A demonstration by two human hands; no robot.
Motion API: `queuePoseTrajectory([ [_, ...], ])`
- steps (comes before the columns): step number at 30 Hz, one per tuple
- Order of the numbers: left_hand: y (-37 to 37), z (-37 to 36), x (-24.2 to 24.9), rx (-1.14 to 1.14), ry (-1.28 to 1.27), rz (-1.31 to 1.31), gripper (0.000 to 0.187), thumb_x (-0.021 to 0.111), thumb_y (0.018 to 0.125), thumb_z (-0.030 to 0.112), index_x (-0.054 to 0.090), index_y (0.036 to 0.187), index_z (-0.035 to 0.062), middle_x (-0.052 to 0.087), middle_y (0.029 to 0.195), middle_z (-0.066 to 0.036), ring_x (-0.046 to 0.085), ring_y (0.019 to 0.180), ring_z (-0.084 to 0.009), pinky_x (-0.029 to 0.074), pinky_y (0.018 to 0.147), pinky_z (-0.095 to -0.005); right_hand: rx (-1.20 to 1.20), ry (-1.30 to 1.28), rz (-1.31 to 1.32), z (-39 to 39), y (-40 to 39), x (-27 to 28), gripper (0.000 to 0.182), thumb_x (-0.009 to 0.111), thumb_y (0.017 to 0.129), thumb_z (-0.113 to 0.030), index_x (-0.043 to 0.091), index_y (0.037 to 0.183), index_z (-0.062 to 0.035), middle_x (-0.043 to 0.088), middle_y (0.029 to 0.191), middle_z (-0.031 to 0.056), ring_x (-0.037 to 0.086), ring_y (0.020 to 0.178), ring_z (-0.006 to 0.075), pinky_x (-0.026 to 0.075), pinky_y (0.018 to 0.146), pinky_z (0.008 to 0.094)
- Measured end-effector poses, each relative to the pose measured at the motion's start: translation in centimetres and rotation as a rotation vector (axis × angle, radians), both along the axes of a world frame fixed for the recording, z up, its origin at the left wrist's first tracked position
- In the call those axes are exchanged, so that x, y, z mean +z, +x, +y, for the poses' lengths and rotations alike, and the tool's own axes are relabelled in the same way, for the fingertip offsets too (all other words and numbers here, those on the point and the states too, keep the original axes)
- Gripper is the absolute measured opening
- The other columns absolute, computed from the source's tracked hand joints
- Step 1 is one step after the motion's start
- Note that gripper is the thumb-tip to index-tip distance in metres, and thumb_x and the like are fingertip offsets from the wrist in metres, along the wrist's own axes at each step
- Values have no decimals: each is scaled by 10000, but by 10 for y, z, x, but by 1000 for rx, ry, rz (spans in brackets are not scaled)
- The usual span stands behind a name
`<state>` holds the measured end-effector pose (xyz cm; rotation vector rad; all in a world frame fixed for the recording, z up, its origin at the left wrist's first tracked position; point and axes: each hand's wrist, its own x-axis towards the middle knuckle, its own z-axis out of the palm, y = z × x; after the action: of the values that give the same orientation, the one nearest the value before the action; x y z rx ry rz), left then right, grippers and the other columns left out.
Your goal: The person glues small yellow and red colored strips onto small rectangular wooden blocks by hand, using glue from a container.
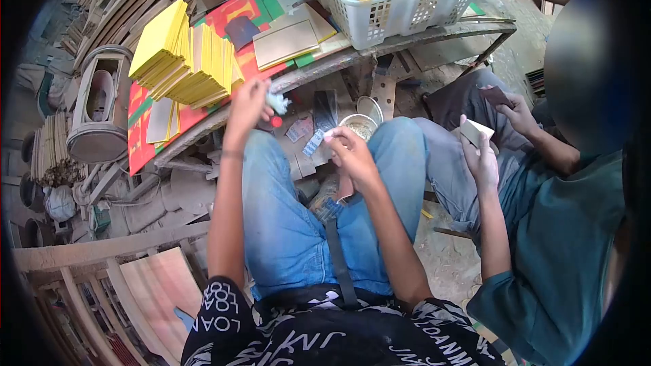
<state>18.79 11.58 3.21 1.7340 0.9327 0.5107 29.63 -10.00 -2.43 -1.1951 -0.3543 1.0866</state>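
My left hand (251,107) is raised in front of the bench edge, its fingers closed round a small pale blue-green object (278,102). Just below that object is a small red round thing (276,121). Over my right knee, my right hand (349,152) has its fingertips pinched together beside a blue-and-white printed piece (314,142). A brownish strip (346,186) hangs under that palm. Whether the fingertips grip the printed piece is unclear. An open round tub (359,125) stands between my knees, beyond my right hand.
Yellow-edged boards (203,64) are stacked on the bench, near flat grey boards (288,41) and a white basket (407,13). At my right a co-worker in a green shirt (556,230) holds a small block (477,132). A wooden bench rail (115,247) lies at lower left.
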Motion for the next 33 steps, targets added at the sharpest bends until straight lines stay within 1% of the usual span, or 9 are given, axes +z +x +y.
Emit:
queuePoseTrajectory([
  [6,-44,-121,-37,35,-520,-550,251,430,1012,169,529,1180,12,633,1036,-145,668,873,-261,568,743,-361,-36,21,-20,-1,-2,5,90,629,909,-115,571,920,-46,537,754,0,468,606,54,401,527,216],
  [12,-34,-165,-54,-6,-589,-516,290,436,1010,173,498,1239,6,550,1232,-140,590,1120,-279,535,867,-412,23,16,-146,-9,-4,1,179,564,961,-175,569,840,-44,496,657,-31,433,536,41,339,449,219],
  [14,-36,-166,-55,-45,-562,-503,314,441,1007,192,489,1259,11,538,1248,-123,597,1108,-274,539,863,-405,-116,-69,-245,-11,-6,12,173,552,966,-178,634,902,-39,459,598,-64,403,484,34,295,421,219],
  [17,-34,-168,-60,15,-626,-585,337,433,1011,236,492,1266,25,531,1265,-102,582,1129,-253,528,868,-404,-189,60,-457,6,-32,-13,228,607,931,-186,663,823,8,593,702,13,528,573,70,421,446,245],
  [20,-27,-170,-56,75,-614,-662,318,414,1025,218,524,1247,18,557,1204,-103,563,1094,-187,528,857,-353,77,-13,-226,6,-24,-20,200,601,940,-155,590,894,39,612,791,89,630,724,148,554,523,298],
  [22,-29,-169,-54,112,-685,-652,332,408,1028,237,515,1262,27,554,1213,-97,559,1071,-171,499,876,-314,-2,40,-425,7,-15,-40,171,618,889,-135,619,881,36,658,775,111,637,698,145,525,520,306],
  [24,-27,-170,-56,127,-711,-646,375,420,1025,275,485,1296,25,550,1217,-105,557,1086,-181,490,883,-309,23,-76,-252,-1,-25,9,174,612,903,-156,612,865,14,657,764,96,627,648,133,507,579,306],
  [31,-13,-186,-76,294,-578,-588,454,376,1028,348,377,1404,93,492,1330,-136,505,1203,-253,428,997,-365,-132,-110,-185,13,-38,-22,321,608,948,-281,564,718,-62,465,588,-45,430,497,45,352,421,248],
  [33,-9,-191,-79,351,-539,-547,474,386,1020,374,421,1374,61,478,1345,-131,489,1227,-250,416,1012,-362,-116,-144,-374,16,-49,-30,200,615,925,-294,617,910,-95,577,696,27,523,591,166,416,538,326],
])
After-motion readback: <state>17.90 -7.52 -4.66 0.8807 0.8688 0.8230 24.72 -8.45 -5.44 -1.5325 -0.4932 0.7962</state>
